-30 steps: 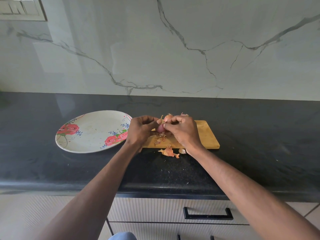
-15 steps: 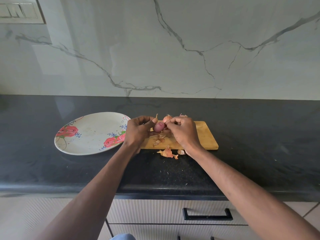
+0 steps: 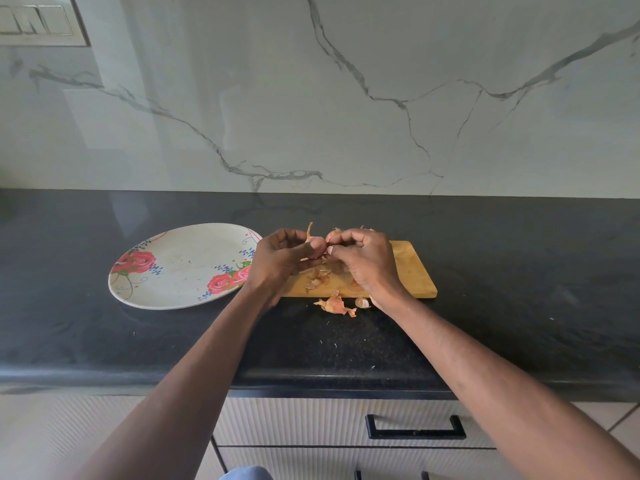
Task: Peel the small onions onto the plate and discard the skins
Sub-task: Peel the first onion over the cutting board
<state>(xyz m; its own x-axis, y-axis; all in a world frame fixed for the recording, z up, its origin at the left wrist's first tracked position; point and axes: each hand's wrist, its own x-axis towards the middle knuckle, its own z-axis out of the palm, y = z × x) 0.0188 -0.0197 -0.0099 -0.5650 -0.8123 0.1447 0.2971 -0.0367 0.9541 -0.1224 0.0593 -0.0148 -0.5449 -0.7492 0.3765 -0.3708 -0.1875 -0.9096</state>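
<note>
While the plate (image 3: 180,268) at left holds no onions yet, the left hand (image 3: 282,259) grips a small onion (image 3: 317,244) above the cutting board (image 3: 410,271); the right hand (image 3: 363,259) pinches its skin. Skins (image 3: 334,304) litter the board and dark surface (image 3: 519,289), undiscarded; unpeeled onions (image 3: 334,233) wait behind the hands.

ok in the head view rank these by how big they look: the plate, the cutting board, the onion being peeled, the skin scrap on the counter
1. Plate, largest.
2. Cutting board; partly hidden by the hands, so its gap to the plate is unsure.
3 and 4. Skin scrap on the counter and onion held in the left hand: too alike to rank, the onion mostly covered.
</note>
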